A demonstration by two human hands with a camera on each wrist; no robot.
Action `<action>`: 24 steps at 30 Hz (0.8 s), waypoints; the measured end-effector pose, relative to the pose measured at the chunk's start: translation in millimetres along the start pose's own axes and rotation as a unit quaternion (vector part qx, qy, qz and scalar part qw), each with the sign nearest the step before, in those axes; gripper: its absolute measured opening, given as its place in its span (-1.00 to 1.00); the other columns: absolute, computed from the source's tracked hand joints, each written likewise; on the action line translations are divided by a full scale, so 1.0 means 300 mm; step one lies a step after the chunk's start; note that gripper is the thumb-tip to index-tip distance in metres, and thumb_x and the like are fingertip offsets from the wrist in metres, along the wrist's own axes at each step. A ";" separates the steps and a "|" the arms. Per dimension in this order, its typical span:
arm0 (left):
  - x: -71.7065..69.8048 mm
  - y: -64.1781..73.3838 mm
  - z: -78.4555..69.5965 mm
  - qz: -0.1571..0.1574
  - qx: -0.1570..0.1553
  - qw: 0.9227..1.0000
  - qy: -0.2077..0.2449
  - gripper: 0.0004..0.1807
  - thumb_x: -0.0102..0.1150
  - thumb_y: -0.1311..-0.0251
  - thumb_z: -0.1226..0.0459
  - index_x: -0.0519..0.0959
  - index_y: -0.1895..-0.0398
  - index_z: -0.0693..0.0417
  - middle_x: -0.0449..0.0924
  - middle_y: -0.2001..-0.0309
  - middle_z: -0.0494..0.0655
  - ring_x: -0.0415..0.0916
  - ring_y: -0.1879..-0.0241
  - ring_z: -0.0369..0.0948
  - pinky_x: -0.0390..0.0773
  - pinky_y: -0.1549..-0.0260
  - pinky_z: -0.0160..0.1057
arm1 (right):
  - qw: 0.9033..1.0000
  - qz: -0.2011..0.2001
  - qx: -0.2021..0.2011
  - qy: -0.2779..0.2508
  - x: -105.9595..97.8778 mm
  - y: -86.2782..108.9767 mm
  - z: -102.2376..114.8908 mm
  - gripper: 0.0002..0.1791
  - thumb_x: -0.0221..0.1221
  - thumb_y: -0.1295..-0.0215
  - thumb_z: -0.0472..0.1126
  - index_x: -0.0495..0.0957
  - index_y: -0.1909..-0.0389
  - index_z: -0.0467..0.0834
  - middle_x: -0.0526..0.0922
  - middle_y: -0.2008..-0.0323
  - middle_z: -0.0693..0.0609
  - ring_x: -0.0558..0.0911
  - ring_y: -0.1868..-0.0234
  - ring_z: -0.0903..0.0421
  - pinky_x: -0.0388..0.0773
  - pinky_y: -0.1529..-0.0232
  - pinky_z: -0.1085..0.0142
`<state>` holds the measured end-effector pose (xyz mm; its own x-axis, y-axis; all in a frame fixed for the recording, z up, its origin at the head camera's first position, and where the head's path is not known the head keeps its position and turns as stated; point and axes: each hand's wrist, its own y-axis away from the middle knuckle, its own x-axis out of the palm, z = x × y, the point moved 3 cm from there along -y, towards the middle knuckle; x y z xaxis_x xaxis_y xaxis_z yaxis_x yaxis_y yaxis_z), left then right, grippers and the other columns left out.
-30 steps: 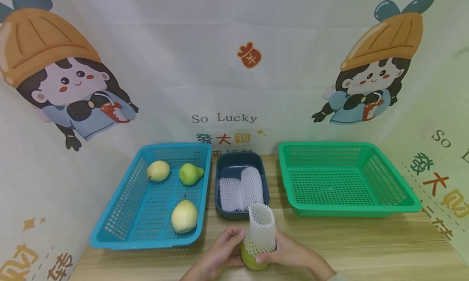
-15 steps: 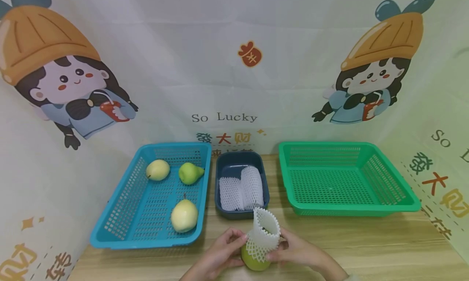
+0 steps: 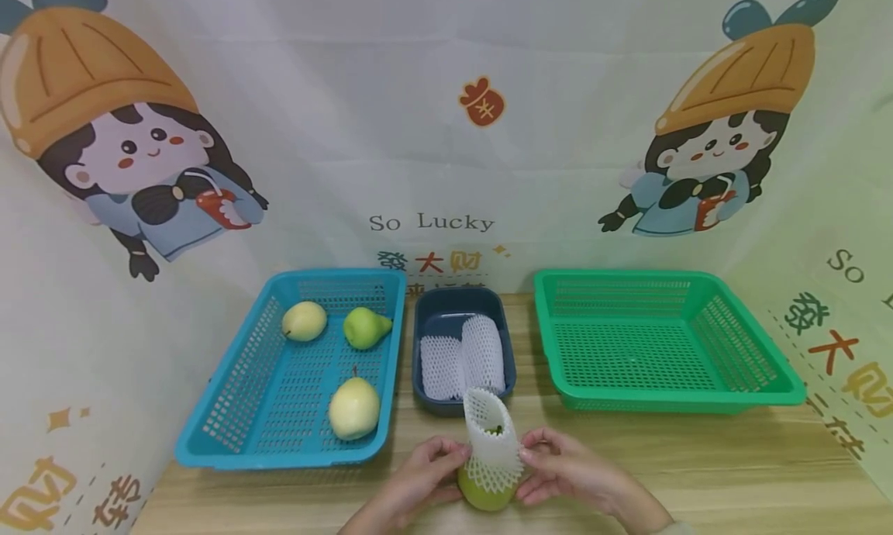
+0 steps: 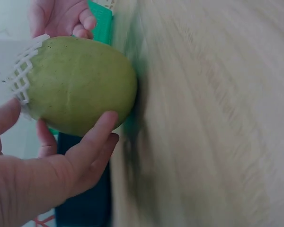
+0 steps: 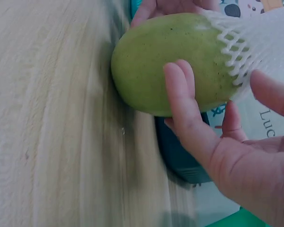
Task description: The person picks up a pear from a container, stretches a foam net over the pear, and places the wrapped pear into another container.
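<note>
A green oval fruit [image 3: 487, 495] with tiny dark specks stands at the front of the table, its kind not plain. A white foam net sleeve [image 3: 491, 442] covers its upper part and rises past the top; the stem end shows through the opening. My left hand [image 3: 431, 477] holds the fruit from the left, thumb at the net's edge and fingers along the green skin [image 4: 85, 85]. On the other side, my right hand [image 3: 568, 473] pinches the sleeve's edge between thumb and forefinger, while its lower fingers [image 5: 182, 92] lie along the fruit.
A blue basket [image 3: 289, 461] at left holds two pale yellow pears [image 3: 354, 409] and a green pear [image 3: 366, 328]. Behind my hands, a dark blue tub [image 3: 427, 306] contains folded foam nets [image 3: 483, 355]. The green basket [image 3: 631, 357] stands at right, before a printed cloth [image 3: 418, 132].
The sleeve has slid lower and its mouth has tilted, bringing the fruit's stem end into sight. My right hand has shifted its grip outward to the right; the left stays nearly in place.
</note>
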<state>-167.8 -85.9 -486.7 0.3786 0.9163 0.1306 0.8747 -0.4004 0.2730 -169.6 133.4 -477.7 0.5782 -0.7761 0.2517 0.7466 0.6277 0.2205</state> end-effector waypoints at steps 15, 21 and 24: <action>0.014 0.017 -0.058 -0.001 0.035 0.986 -0.161 -0.62 -0.02 -0.33 0.23 0.52 0.26 0.51 0.53 0.19 0.14 0.54 0.12 -0.06 0.61 0.18 -0.08 | 0.999 -0.024 0.020 -0.010 0.006 -0.022 0.034 -0.88 0.03 -0.30 -0.24 0.39 0.23 -0.22 0.53 0.35 0.02 0.57 0.35 0.18 0.61 0.13 0.14; 0.017 0.017 -0.060 -0.009 0.044 0.986 -0.159 -0.66 0.03 -0.28 0.29 0.47 0.38 0.53 0.39 -0.07 0.41 0.43 -0.05 0.19 0.61 0.19 -0.11 | 1.000 -0.022 0.012 -0.016 -0.001 -0.022 0.037 -0.94 0.04 -0.26 -0.28 0.38 0.29 -0.18 0.53 0.37 0.01 0.59 0.37 0.18 0.60 0.12 0.16; 0.017 0.020 -0.063 -0.005 0.047 0.987 -0.153 -0.68 0.04 -0.27 0.31 0.45 0.39 0.54 0.35 -0.08 0.43 0.40 -0.06 0.20 0.61 0.18 -0.09 | 0.999 -0.031 0.017 -0.013 -0.002 -0.022 0.035 -0.94 0.05 -0.23 -0.28 0.38 0.31 -0.18 0.53 0.38 0.00 0.59 0.38 0.18 0.61 0.13 0.16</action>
<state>-166.5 -83.7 -466.3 0.4317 0.8859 -0.1695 0.8972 -0.4024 0.1819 -178.1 130.3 -469.3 0.5216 -0.8124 0.2606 0.7694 0.5799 0.2680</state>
